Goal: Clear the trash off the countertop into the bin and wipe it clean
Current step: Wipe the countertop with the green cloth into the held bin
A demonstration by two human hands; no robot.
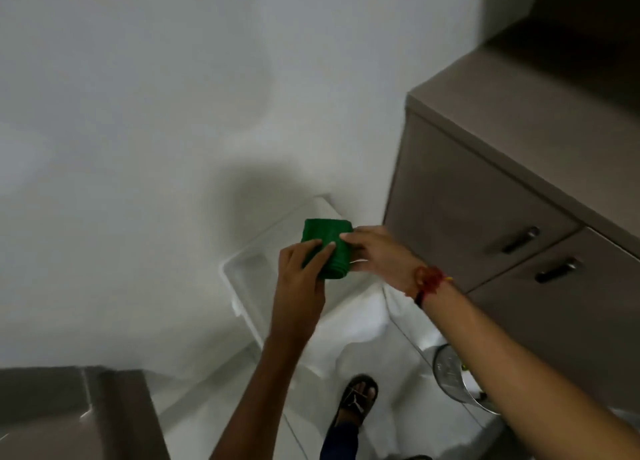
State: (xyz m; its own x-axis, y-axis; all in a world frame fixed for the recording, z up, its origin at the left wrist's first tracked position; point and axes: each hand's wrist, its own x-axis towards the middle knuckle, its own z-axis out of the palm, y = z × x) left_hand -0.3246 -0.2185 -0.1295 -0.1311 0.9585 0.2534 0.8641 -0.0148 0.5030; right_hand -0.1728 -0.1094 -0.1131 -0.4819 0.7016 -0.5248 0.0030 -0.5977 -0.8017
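Both hands are on the folded green cloth (327, 248), held up in the air over the clear plastic container (242, 269) that sits on the white floor against the wall. The left hand (301, 279) grips the cloth's near edge with its thumb laid over the top, and the right hand (377, 251), a red thread band (429, 281) at its wrist, pinches the far side. Right of the container stands the brown cabinet (485, 196), with the round silver bin (453, 376) partly hidden under the right forearm and a sandalled foot (356, 397) closer to the camera.
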